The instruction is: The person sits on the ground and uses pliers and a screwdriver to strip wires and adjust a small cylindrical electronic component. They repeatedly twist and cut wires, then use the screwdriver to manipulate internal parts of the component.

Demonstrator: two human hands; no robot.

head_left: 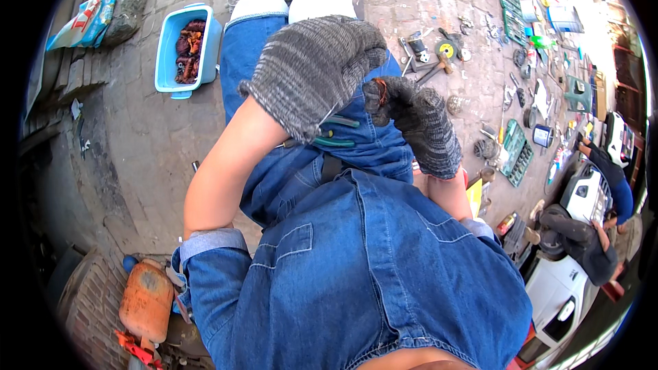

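Both hands wear dark grey knitted gloves and meet above my denim-covered lap. My left hand [319,62] shows its back, with the fingers curled closed; whatever they hold is hidden beneath the glove. Just to the right of it, my right hand [428,120] is closed, its fingertips pinching a thin, reddish-brown strand that looks like copper wire [381,89]. Pliers [334,142] with green handles lie across my lap under the left wrist. A light blue plastic tub [164,62] stands on the ground at the left, with reddish-brown copper coils [190,48] in it.
A hammer [439,67], a yellow-centred disc [447,50] and green socket cases [517,154] litter the paving at right. An orange tank [147,300] stands lower left. Two people work beside white vehicles [558,298] at far right. A plastic bag [89,17] lies upper left.
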